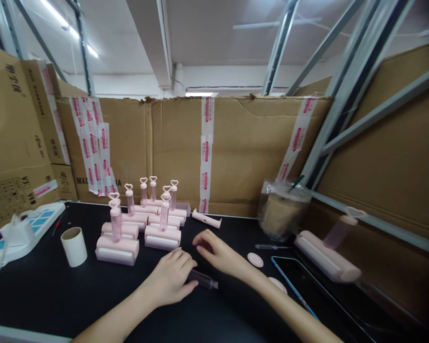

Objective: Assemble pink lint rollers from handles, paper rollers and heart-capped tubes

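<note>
My left hand [173, 277] is closed around a dark-looking see-through tube [202, 279], whose narrow notched end sticks out on the right, just above the black table. The rest of the tube is hidden by my fingers. My right hand [214, 252] hovers slightly farther back and to the right, fingers loosely curved with a gap to the thumb and nothing visible between them. A slim pink bracket-shaped part [206, 219] lies beyond it. Nearest to my left hand stands a pink roller [163, 237] with an upright clear handle and heart-shaped loop.
Several similar pink rollers [117, 250] stand in a group behind my left hand; another [327, 256] rests at the right. Pink discs [255, 259], a screwdriver [271, 247], a tablet [318, 290] and a bagged drink [280, 212] lie rightward. A cardboard tube [74, 247] and power strip [45, 219] are left.
</note>
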Action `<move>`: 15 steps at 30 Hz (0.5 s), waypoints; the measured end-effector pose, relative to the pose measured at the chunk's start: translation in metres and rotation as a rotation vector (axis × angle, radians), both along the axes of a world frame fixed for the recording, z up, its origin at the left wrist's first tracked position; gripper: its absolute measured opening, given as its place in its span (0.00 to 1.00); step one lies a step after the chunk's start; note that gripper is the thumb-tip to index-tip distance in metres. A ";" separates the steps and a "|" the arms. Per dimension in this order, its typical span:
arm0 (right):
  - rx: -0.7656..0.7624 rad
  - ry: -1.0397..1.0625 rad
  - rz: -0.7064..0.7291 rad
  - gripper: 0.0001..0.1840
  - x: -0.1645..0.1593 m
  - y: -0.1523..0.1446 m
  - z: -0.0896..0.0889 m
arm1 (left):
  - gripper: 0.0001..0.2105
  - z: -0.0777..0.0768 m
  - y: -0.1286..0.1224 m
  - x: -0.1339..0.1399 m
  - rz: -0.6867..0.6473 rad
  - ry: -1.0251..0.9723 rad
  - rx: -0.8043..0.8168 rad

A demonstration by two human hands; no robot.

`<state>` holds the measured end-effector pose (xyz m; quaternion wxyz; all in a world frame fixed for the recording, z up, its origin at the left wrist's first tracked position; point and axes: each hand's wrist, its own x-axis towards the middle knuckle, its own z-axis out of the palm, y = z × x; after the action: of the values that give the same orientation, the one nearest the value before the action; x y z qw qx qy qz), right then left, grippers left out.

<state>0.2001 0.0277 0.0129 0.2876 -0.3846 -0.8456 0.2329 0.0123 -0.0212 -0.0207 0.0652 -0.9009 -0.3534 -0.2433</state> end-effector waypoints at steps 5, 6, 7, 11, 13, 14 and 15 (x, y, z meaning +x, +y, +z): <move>-0.028 -0.245 0.065 0.11 0.020 -0.035 -0.001 | 0.09 0.013 0.001 -0.009 0.048 -0.072 0.085; -0.022 -0.277 0.055 0.14 0.020 -0.038 -0.003 | 0.09 0.015 0.001 -0.010 0.059 -0.084 0.095; -0.014 -0.300 0.057 0.16 0.019 -0.040 -0.005 | 0.09 0.016 0.001 -0.011 0.069 -0.092 0.097; 0.071 -0.326 -0.004 0.14 0.018 -0.016 0.000 | 0.11 0.014 0.000 -0.011 0.050 -0.062 0.032; 0.142 -0.349 -0.140 0.13 0.019 0.014 0.007 | 0.12 0.012 -0.001 -0.009 0.032 -0.038 0.006; 0.162 -0.357 -0.194 0.13 0.019 0.030 0.010 | 0.13 0.010 -0.001 -0.008 0.028 -0.034 -0.002; 0.176 -0.371 -0.253 0.13 0.020 0.047 0.012 | 0.13 0.009 -0.002 -0.007 0.026 -0.037 -0.009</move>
<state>0.2201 0.0748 0.0246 0.1866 -0.4969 -0.8462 0.0458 0.0048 -0.0229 -0.0116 0.0576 -0.8918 -0.3676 -0.2576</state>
